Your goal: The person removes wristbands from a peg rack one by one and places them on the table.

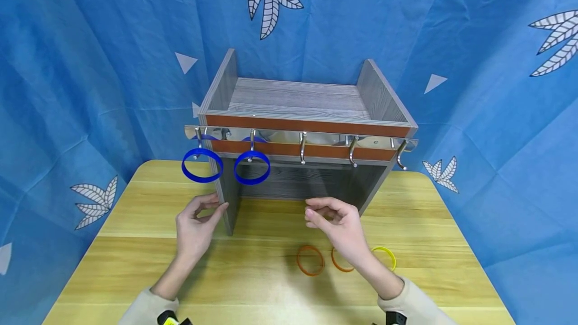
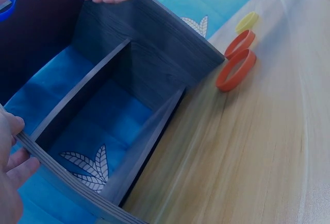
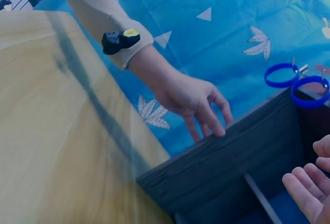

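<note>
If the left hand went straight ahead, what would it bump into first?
Probably the grey left side panel of the shelf: the left hand seems to be touching its edge.

Person wears long cream sleeves (image 1: 413,305), black device (image 3: 112,42) with yellow patch (image 3: 132,32) on the left one, left hand (image 1: 196,227) and right hand (image 1: 341,220) bare.

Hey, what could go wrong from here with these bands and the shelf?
The left hand grips the shelf's side edge; a tug might shift it and set the hanging blue bands swinging. The right forearm crosses above the orange bands and yellow band, so lowering it could knock them about.
</note>
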{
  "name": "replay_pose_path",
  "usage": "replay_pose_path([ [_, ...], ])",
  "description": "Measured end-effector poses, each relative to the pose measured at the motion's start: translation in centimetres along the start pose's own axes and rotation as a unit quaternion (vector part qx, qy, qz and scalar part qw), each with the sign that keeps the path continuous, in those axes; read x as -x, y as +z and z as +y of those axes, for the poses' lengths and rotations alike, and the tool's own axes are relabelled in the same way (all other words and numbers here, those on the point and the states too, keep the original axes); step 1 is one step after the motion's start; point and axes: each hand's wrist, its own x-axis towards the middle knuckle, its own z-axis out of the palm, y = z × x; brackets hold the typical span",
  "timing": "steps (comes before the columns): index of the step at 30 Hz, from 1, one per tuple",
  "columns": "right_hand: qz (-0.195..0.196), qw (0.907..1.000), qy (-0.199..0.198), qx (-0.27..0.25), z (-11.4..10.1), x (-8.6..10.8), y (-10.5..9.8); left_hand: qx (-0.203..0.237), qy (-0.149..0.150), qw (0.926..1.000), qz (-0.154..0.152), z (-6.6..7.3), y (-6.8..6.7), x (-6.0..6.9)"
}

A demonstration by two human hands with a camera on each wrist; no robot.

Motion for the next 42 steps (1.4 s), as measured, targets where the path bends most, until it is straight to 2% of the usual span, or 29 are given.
replay_pose_path([
  [9,0.018,0.9982,-0.051,-0.025,-0.9,-1.5,1.5,-0.003,0.008,1.0,-0.001,-0.1,0.1,-0.1],
  [14,0.024,0.9942,-0.085,-0.061,-1.2,-2.4,2.4,0.0,0.006,1.0,0.0,-0.1,0.1,-0.1],
  [24,0.027,0.987,-0.127,-0.094,-1.8,-3.7,4.4,0.001,0.0,1.0,-0.001,-0.1,0.1,0.0],
  [33,0.03,0.9834,-0.14,-0.111,-2.0,-4.8,5.7,0.002,0.003,1.0,-0.003,-0.2,0.0,0.0],
  [42,0.029,0.9847,-0.128,-0.114,-2.4,-5.4,6.5,-0.005,-0.002,1.0,0.001,-0.2,0.0,0.0],
])
